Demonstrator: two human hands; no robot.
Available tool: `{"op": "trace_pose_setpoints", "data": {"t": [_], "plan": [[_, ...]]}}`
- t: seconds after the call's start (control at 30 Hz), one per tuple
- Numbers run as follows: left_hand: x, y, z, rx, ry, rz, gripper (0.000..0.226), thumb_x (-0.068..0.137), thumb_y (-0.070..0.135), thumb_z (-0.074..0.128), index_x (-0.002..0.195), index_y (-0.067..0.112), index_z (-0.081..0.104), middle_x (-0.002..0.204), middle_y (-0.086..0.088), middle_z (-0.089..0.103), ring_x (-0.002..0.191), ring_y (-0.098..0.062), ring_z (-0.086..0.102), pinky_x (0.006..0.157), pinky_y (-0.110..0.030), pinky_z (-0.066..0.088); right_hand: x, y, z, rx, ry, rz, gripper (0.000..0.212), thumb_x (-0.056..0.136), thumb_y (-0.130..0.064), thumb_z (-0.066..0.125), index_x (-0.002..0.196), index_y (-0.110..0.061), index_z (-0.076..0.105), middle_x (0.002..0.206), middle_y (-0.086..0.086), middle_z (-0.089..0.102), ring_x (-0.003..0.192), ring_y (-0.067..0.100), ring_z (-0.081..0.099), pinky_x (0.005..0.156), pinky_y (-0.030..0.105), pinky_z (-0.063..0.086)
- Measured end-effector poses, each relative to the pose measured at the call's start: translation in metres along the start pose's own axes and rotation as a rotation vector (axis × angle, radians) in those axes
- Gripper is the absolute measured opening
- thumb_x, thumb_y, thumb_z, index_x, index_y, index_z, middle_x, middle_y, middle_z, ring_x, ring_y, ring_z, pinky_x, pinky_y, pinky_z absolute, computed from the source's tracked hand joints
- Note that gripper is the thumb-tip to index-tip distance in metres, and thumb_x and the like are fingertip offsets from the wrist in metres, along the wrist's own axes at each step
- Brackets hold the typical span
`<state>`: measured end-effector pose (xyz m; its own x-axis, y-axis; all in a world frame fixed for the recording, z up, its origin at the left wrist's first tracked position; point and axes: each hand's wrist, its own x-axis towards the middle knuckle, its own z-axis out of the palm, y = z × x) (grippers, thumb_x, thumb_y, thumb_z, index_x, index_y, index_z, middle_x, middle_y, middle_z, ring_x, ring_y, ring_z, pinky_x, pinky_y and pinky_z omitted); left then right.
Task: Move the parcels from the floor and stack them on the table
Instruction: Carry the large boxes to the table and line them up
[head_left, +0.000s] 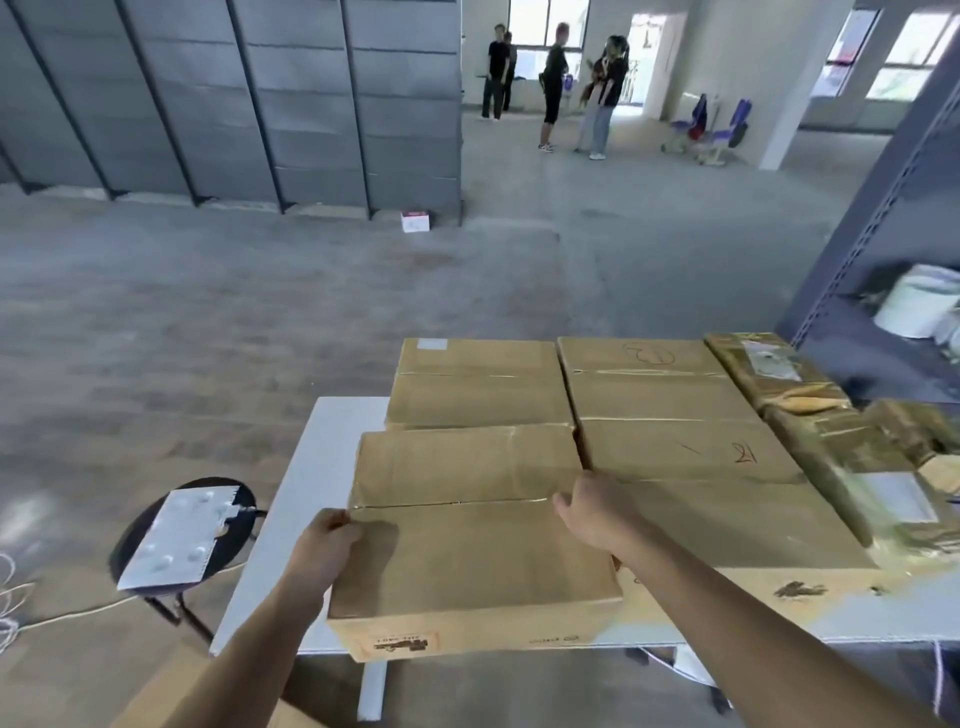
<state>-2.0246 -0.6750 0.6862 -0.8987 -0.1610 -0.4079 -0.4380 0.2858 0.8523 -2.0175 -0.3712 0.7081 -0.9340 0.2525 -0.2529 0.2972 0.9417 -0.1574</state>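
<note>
A brown cardboard parcel (467, 545) lies at the near left of the white table (306, 499), its front edge overhanging the table's near rim. My left hand (324, 551) grips its left edge. My right hand (597, 512) rests on its right side, fingers spread over the top. Behind it lies a second parcel (478, 384). To the right a long parcel marked with pen (680, 431) stretches along the table. Several tape-wrapped parcels (810, 415) lie at the far right. Another cardboard piece (171, 696) shows at the bottom left near the floor.
A black round stool (135, 551) with a white sheet (182, 540) on it stands left of the table. A grey metal shelf unit (883, 249) holding white buckets rises at the right. A small white box (415, 221) sits by the grey partition. Several people stand far back.
</note>
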Motion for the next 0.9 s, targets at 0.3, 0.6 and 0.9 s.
{"op": "trace_pose_setpoints", "data": {"t": [0.3,0.6,0.9], "plan": [[0.023,-0.005,0.034,-0.015,0.095,-0.009,0.026,0.091,0.003,0.047,0.109,0.016,0.059,0.106,-0.009,0.062,0.099,-0.03,0.057,0.092,-0.044,0.045,0.022,0.028,0.001,0.062,-0.044,-0.016,0.047,0.101,-0.038,0.036,0.109,-0.002,0.064,0.126,0.021,0.053,0.114,0.032,0.053,0.095,0.033,0.041],[0.083,0.01,0.036,0.258,0.002,0.062,0.017,0.088,0.009,0.047,0.087,-0.005,0.057,0.076,-0.02,0.052,0.077,-0.014,0.035,0.059,-0.029,0.03,0.064,0.008,-0.009,-0.002,0.012,0.088,0.039,0.098,-0.03,0.04,0.125,-0.007,0.055,0.135,0.014,0.044,0.117,0.03,0.053,0.094,0.038,0.047],[0.156,0.068,0.036,0.256,-0.108,0.103,0.047,0.091,0.022,0.05,0.133,0.002,0.046,0.105,-0.006,0.061,0.089,-0.021,0.055,0.071,-0.028,0.038,0.119,-0.029,-0.024,0.072,0.04,0.135,0.034,0.094,-0.026,0.045,0.118,-0.005,0.056,0.122,0.017,0.055,0.116,0.033,0.051,0.093,0.038,0.046]]}}
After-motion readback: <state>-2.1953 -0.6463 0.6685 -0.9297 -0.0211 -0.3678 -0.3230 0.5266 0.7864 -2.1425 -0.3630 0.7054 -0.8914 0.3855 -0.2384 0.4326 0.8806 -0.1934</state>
